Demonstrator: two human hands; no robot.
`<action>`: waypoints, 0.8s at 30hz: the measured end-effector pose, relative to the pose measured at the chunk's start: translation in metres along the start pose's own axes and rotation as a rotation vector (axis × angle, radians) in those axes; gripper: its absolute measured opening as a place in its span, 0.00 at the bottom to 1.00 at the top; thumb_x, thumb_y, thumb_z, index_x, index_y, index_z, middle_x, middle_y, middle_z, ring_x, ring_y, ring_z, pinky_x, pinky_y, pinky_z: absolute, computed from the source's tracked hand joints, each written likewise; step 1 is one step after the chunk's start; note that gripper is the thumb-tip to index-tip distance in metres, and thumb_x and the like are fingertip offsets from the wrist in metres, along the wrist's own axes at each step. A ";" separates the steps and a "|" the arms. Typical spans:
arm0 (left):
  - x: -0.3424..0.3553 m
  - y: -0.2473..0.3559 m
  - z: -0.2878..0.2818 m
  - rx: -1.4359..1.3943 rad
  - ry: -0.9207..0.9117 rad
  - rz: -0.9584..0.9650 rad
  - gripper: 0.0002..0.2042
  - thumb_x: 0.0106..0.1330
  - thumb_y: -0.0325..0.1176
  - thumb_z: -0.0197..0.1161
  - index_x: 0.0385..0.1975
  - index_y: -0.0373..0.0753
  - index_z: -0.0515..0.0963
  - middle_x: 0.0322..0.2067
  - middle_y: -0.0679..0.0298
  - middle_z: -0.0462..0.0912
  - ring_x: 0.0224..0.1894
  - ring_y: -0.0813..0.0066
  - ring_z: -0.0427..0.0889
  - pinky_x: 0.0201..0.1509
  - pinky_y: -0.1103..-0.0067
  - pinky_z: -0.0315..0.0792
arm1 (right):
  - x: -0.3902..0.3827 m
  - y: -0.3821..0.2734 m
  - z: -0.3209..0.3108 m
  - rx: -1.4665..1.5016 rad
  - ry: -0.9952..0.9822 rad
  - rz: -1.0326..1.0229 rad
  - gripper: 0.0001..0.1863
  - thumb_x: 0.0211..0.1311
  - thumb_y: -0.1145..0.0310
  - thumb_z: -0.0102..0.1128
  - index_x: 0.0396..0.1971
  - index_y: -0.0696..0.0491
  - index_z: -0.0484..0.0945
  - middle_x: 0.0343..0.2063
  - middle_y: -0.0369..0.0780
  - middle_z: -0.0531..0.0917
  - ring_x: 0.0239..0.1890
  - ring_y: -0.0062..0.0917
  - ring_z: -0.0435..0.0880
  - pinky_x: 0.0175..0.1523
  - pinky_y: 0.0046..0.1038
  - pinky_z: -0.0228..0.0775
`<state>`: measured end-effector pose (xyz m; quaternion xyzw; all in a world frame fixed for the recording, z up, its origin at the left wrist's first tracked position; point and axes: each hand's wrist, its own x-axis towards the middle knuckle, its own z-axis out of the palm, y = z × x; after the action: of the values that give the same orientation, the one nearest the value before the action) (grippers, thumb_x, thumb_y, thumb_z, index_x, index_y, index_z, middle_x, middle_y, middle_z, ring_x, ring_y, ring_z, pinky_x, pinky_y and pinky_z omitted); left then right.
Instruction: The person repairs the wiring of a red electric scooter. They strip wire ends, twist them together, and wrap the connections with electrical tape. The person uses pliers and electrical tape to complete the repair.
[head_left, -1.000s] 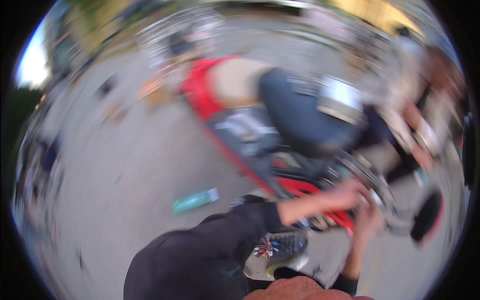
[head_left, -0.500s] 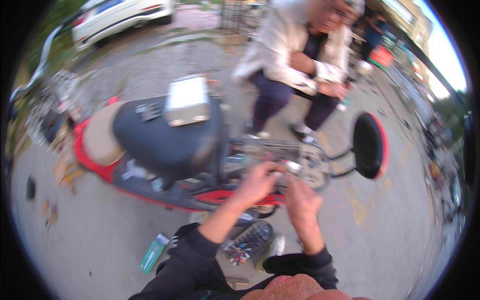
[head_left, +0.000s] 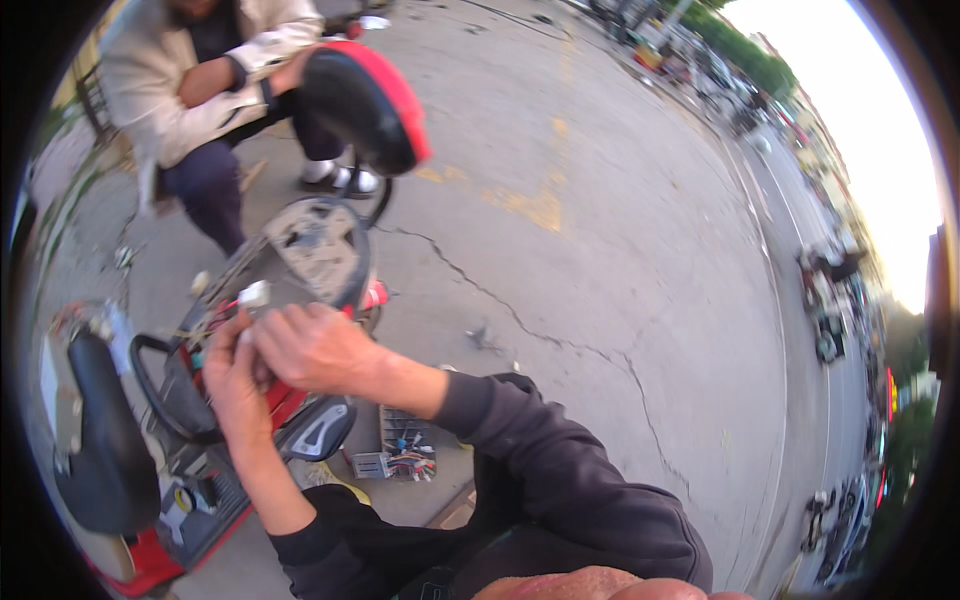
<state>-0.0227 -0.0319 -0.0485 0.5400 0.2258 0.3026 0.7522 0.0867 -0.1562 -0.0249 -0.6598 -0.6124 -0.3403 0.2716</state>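
The left hand [head_left: 235,375] and right hand [head_left: 315,345] bunch together; I cannot tell what they pinch. A small white part [head_left: 254,296] is by their fingertips, between the side edges of the red scooter [head_left: 150,562]. It looks light and stiff; hold its sides

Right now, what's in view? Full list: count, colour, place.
scooter: 1, red and black, left
seat: 1, black, far left
oval part: 1, black and red, upper left
crouching person: 1, pale jacket, upper left
small piece: 1, white, at the fingertips
parts tray: 1, grey, ground, lower middle
paint marks: several, yellow, ground, upper middle
vehicles: several, colours unclear, right
sleeves: 2, dark, lower middle
hands: 2, bare, together over scooter
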 end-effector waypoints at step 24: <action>0.019 -0.013 -0.001 0.016 0.065 -0.020 0.12 0.73 0.29 0.61 0.55 0.39 0.78 0.36 0.74 0.80 0.25 0.92 0.63 0.29 0.90 0.57 | -0.016 0.016 0.015 0.070 0.099 -0.008 0.11 0.50 0.62 0.62 0.26 0.55 0.77 0.22 0.36 0.77 0.27 0.28 0.81 0.27 0.32 0.73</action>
<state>-0.0072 -0.0212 -0.0616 0.5336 0.2578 0.3107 0.7432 0.1040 -0.1560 -0.0455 -0.6297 -0.6123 -0.3520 0.3235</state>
